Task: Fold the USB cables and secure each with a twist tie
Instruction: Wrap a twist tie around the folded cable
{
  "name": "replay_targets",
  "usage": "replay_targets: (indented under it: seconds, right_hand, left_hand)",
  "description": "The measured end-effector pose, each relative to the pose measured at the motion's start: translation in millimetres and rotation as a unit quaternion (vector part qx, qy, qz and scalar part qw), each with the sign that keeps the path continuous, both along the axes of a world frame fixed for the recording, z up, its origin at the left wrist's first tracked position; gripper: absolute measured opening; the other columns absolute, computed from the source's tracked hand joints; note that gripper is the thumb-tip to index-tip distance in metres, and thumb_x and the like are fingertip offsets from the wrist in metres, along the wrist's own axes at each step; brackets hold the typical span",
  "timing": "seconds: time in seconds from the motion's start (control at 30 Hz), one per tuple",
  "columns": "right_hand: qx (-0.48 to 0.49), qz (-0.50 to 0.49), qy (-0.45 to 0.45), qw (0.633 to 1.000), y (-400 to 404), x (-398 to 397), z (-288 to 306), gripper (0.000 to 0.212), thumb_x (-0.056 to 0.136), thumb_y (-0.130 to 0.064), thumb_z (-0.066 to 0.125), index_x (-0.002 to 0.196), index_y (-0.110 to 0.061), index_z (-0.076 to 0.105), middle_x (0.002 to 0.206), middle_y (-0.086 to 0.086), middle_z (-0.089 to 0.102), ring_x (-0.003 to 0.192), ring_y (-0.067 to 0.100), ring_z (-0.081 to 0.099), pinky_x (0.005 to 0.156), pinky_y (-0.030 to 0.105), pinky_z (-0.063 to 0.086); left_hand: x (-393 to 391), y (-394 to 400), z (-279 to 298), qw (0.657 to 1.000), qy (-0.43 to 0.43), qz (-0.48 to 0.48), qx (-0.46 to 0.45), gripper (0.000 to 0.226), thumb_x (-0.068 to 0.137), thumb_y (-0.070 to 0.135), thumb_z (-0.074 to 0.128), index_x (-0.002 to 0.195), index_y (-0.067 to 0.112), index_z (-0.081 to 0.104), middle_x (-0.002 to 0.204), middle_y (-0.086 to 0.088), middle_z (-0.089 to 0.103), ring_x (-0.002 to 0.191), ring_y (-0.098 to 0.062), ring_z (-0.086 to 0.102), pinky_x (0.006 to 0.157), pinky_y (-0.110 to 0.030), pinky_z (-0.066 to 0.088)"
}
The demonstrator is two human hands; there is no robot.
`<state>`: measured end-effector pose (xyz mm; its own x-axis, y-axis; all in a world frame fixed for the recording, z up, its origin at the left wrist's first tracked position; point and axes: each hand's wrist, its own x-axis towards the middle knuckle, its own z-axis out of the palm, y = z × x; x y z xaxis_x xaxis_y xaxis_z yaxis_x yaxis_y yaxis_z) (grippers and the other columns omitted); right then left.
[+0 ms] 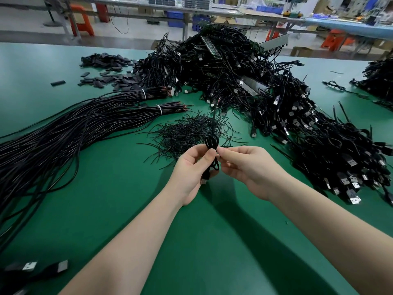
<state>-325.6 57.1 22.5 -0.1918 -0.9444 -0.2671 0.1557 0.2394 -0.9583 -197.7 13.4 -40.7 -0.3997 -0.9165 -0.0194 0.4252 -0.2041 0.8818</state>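
A folded black USB cable [212,143] stands upright between both hands above the green table [119,188]. My left hand [191,169] grips its lower part, with the plug end hanging below near my palm. My right hand [244,167] pinches the bundle at its middle from the right; whether a twist tie is between those fingers I cannot tell. One thin cable end sticks up from the loop. Just behind the hands lies a loose heap of black twist ties [187,130].
A big pile of black USB cables [234,77] fills the middle and right of the table. Long tied cable bundles [63,128] stretch across the left. Small black sleeves [106,69] lie far left. Two plugs [32,266] sit at the near left edge.
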Motion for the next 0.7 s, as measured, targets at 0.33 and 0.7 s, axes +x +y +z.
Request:
replay_targets:
  seconds: [0.33, 0.7]
  right_hand:
    - [-0.251, 0.022, 0.589, 0.768, 6.0, 4.0, -7.1, 0.005, 0.089, -0.006, 0.063, 0.085, -0.007, 0.064, 0.078, 0.001, 0.063, 0.076, 0.023, 0.058, 0.07, 0.027, 0.039]
    - [-0.372, 0.061, 0.61, 0.697, -2.1, -19.6, 5.4, 0.009, 0.084, -0.007, 0.072, 0.092, -0.006, 0.072, 0.087, 0.006, 0.07, 0.08, 0.022, 0.066, 0.075, 0.032, 0.055]
  left_hand:
    - [0.7, -0.1, 3.0, 0.999, -0.032, -0.015, 0.02, 0.022, 0.074, 0.037, 0.07, 0.081, 0.016, 0.07, 0.065, 0.003, 0.061, 0.056, -0.01, 0.058, 0.056, -0.024, 0.043]
    - [4.9, -3.0, 6.4, 0.994, 0.053, -0.038, 0.083, 0.021, 0.073, 0.031, 0.071, 0.085, 0.015, 0.065, 0.071, 0.0, 0.067, 0.061, -0.012, 0.063, 0.059, -0.025, 0.054]
